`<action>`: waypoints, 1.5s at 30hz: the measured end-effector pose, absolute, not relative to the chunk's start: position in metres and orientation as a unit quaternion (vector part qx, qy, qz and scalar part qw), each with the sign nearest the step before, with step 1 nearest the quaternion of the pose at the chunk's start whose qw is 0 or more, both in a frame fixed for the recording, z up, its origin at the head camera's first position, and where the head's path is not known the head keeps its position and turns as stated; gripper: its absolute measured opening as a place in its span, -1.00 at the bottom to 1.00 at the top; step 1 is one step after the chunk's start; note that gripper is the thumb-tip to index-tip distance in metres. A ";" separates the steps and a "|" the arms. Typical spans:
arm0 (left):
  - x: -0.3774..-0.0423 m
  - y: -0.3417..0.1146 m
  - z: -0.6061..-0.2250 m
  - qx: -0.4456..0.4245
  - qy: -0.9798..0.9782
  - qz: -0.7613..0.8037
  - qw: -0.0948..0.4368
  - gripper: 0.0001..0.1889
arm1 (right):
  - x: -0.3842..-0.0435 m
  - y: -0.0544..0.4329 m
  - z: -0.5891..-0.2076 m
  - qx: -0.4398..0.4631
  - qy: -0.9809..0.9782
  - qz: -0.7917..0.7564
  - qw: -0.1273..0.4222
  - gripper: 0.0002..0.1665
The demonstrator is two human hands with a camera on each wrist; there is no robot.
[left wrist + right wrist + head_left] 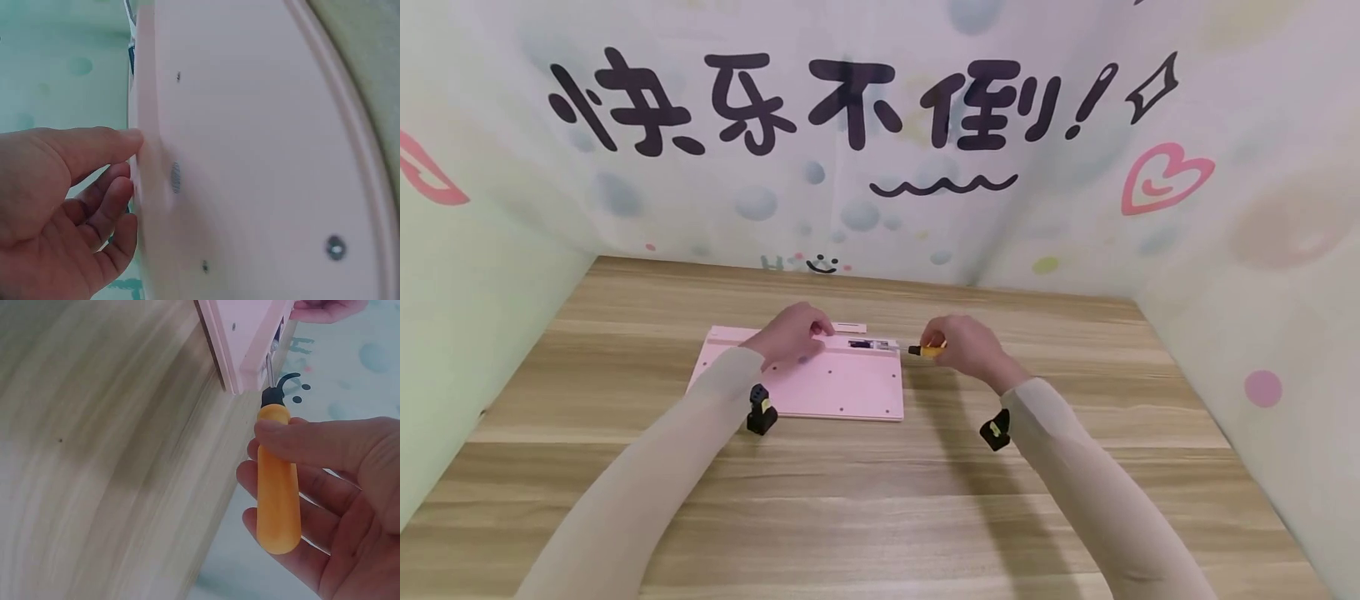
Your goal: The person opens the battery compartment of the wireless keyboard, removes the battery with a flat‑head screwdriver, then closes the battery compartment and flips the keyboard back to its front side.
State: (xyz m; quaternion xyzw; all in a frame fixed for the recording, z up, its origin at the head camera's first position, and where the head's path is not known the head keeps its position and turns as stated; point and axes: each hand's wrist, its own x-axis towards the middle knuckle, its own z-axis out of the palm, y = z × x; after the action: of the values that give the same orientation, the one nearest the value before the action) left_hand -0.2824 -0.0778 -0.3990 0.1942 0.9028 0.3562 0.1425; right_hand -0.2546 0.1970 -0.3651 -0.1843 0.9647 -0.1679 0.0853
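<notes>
Pink board [835, 387], one: flat on the worktop [820, 500], ahead of the wearer; raised strip along its far edge; at least five dark spots on its face.

Left grip [792, 335]: grasping the board's far edge, thumb on the near side, fingers curled behind.

Right grip [968, 343]: grasping the yellow handle of a screwdriver [279, 487], shaft aimed leftward at the board's far right corner. Whether the tip is seated is too small to tell.

Handling note, judged: keep shaft and edge strip in one line, press lightly along the axis, turn from the fingers, and let the left grip take the counter-push so the board does not skid.

Count: boards, one; screwdrivers, one; dark-and-clear fitting [868, 344] at the edge strip, one; small pink piece [850, 327] beyond that edge, one; black wrist cameras, two, left [762, 410] and right [996, 430]; worktop, one.
</notes>
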 end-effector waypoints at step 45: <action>-0.304 -0.011 -0.376 0.366 0.897 0.147 0.199 -0.75 | -0.214 0.225 -0.394 -0.083 0.959 -0.270 0.036 -0.65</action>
State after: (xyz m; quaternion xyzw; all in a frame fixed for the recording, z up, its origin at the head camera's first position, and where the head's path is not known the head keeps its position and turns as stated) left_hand -0.3037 -0.0112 -0.3760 0.3656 0.8973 0.1466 0.1992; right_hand -0.2142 0.2249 -0.3936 -0.0831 0.9586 -0.2699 0.0361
